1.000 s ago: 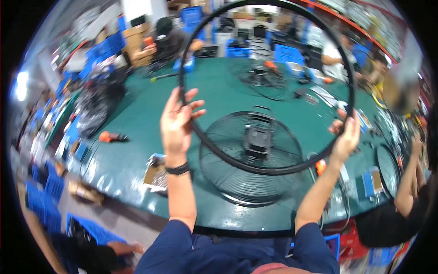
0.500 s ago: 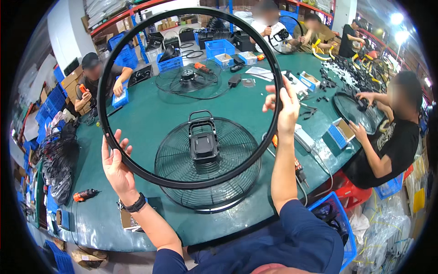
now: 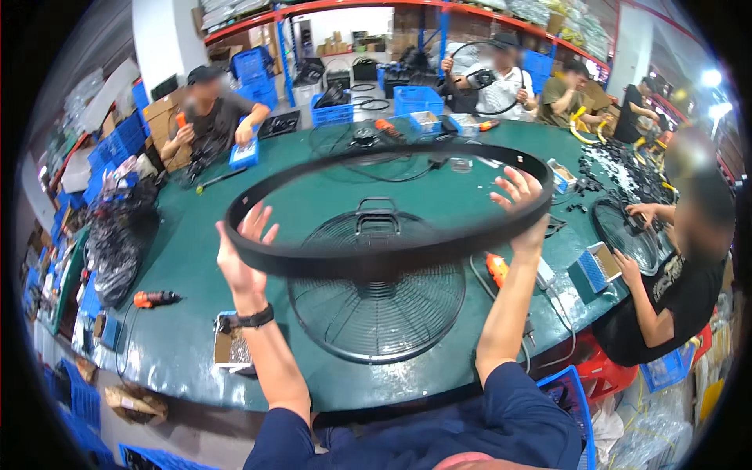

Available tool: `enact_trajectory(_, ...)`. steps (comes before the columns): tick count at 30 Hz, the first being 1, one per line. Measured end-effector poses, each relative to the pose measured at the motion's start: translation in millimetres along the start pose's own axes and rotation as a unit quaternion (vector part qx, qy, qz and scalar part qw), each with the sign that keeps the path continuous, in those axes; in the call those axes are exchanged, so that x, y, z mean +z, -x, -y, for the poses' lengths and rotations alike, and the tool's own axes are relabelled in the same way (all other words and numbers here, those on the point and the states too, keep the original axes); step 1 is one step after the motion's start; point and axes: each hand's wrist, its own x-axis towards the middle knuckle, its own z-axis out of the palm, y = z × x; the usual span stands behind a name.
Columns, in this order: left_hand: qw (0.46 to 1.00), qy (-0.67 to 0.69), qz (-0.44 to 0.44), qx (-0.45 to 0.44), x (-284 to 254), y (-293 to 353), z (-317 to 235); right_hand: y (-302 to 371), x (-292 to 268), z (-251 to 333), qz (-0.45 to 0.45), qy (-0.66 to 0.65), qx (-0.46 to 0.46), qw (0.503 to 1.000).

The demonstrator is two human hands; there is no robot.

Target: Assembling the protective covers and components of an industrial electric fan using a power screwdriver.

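A large black ring (image 3: 376, 262) is held up over the table, tilted nearly flat, its near side blurred by motion. My left hand (image 3: 240, 270) supports its left side, with fingertips showing inside the ring. On the right side, my right hand (image 3: 533, 239) grips it, the rim crossing the palm and the fingers inside. Beneath lies a round black wire fan grille (image 3: 376, 325) on the table. A black bracket (image 3: 377, 210) rises at the grille's far side; the ring's near band hides part of the grille's middle.
An orange power screwdriver (image 3: 155, 299) and an open box of small parts (image 3: 233, 345) lie at left. Right of the grille are another orange tool (image 3: 497, 269) and cables. A second fan grille (image 3: 333, 139) lies farther back. Co-workers sit around the green table (image 3: 184, 258).
The ring has tipped from nearly upright facing me to almost flat, its far edge lowered. Both hands still hold it. My view has shifted somewhat.
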Motion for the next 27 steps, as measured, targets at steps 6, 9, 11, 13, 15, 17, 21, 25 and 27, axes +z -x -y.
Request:
enact_trajectory(6, 0.997, -0.059, 0.038, 0.003, 13, 8, -6, 9, 3, 17, 0.095, -0.074, 0.126, 0.985)
enact_trajectory(9, 0.998, -0.037, 0.013, 0.045, 21, 10, -5, 12, 16, 17, 0.027, -0.056, 0.060, 0.996)
enact_trajectory(11, 0.997, -0.010, -0.005, 0.081, 25, 11, -3, 15, 27, 16, 0.009, -0.053, -0.021, 0.998)
enact_trajectory(13, 0.994, -0.022, -0.039, 0.105, 26, 11, -3, 16, 36, 17, 0.004, -0.007, -0.092, 0.996)
enact_trajectory(15, 0.991, 0.016, -0.040, 0.129, 25, 10, -4, 17, 43, 17, -0.014, 0.049, -0.128, 0.991)
enact_trajectory(17, 0.990, 0.013, -0.034, 0.133, 23, 9, -6, 18, 48, 17, -0.039, 0.081, -0.129, 0.988)
enact_trajectory(21, 0.991, -0.008, -0.035, 0.130, 19, 9, -7, 18, 54, 14, -0.046, 0.099, -0.124, 0.986)
enact_trajectory(25, 0.990, -0.032, -0.052, 0.128, 19, 9, -7, 16, 57, 12, -0.026, 0.084, -0.114, 0.990)
enact_trajectory(27, 0.992, 0.004, -0.041, 0.120, 19, 8, -8, 15, 57, 11, -0.055, 0.108, -0.121, 0.985)
